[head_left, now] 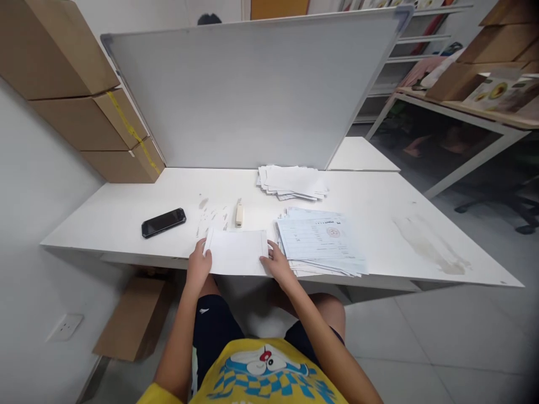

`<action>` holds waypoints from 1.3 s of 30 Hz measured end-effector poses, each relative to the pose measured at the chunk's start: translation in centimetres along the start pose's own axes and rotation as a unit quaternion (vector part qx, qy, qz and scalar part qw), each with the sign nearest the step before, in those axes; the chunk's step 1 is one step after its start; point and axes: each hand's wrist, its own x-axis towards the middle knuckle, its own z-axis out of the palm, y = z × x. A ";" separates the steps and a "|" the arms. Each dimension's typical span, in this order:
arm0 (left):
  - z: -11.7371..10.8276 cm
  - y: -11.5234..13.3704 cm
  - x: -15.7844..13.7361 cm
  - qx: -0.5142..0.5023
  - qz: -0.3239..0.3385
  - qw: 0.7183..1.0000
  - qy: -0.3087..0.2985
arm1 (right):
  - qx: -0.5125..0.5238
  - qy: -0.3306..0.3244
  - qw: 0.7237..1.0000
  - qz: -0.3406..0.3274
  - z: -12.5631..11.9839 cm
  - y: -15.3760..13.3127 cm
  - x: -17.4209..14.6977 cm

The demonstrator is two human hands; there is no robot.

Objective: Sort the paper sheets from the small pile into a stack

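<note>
A white sheet of paper (pixel 236 252) lies at the table's front edge, held by its two sides. My left hand (pixel 199 262) grips its left side, with the thumb on top. On the opposite side, my right hand (pixel 278 264) pinches the right edge, close to a stack of pale blue printed forms (pixel 315 235) bearing a red round stamp. Just beyond the sheet is a small cream-coloured tool (pixel 240 215), perhaps a box cutter, with a thin tip pointing away from me. Further back sits a loose pile of white papers (pixel 292 180).
A black phone (pixel 164 223) lies at the left of the white table (pixel 370 202). A whiteboard (pixel 248 95) stands upright along the back. Cardboard boxes (pixel 113 120) are stacked at the left, and another box (pixel 130 317) is under the table.
</note>
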 end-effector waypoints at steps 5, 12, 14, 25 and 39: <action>0.6 1.3 2.3 0.070 0.034 0.997 -0.022 | -0.109 0.033 0.994 0.003 0.4 -1.1 1.9; 1.6 1.3 2.2 0.015 0.027 0.999 0.021 | -0.146 0.055 0.985 -0.074 0.3 -0.3 1.2; 1.9 1.1 2.4 0.010 0.024 0.999 0.029 | -0.144 0.066 0.984 -0.085 0.2 0.0 1.6; 3.2 3.7 3.0 0.157 0.003 0.984 0.080 | -0.371 0.077 0.878 -0.291 3.2 -4.8 5.6; 3.0 4.0 2.5 0.177 0.018 0.981 0.072 | -0.559 0.046 0.794 -0.235 7.2 -5.6 7.3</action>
